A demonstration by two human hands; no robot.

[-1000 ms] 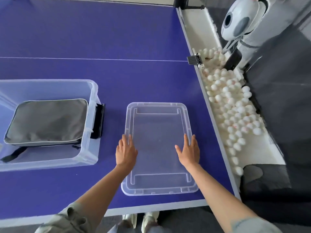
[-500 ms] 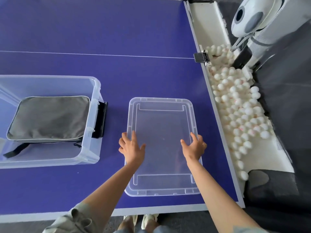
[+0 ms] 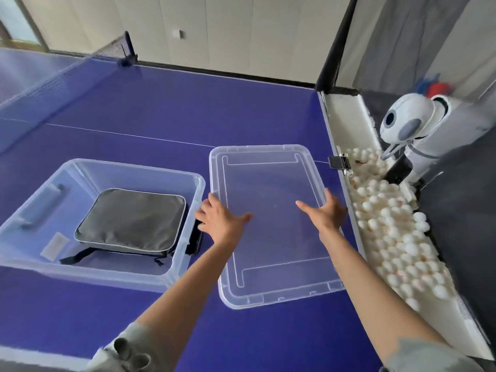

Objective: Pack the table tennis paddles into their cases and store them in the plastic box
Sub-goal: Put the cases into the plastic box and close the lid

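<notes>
- Left hand (image 3: 220,220) grips the left long edge of the clear lid (image 3: 268,224), thumb laid on top, fingers curled over the rim
- Right hand (image 3: 326,214) grips the lid's right edge the same way, thumb pointing inward
- Lid sits on the blue table (image 3: 161,124), just right of the plastic box (image 3: 80,269)
- Grey paddle case (image 3: 131,222) lies flat inside the box
- A pale label (image 3: 55,244) on the box floor is too blurred to read

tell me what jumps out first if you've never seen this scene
Both hands, left hand and right hand, grip the clear plastic lid at mid-table. Left of it, a grey zipped paddle case lies inside the open clear plastic box; a trough of white balls lines the right edge.
</notes>
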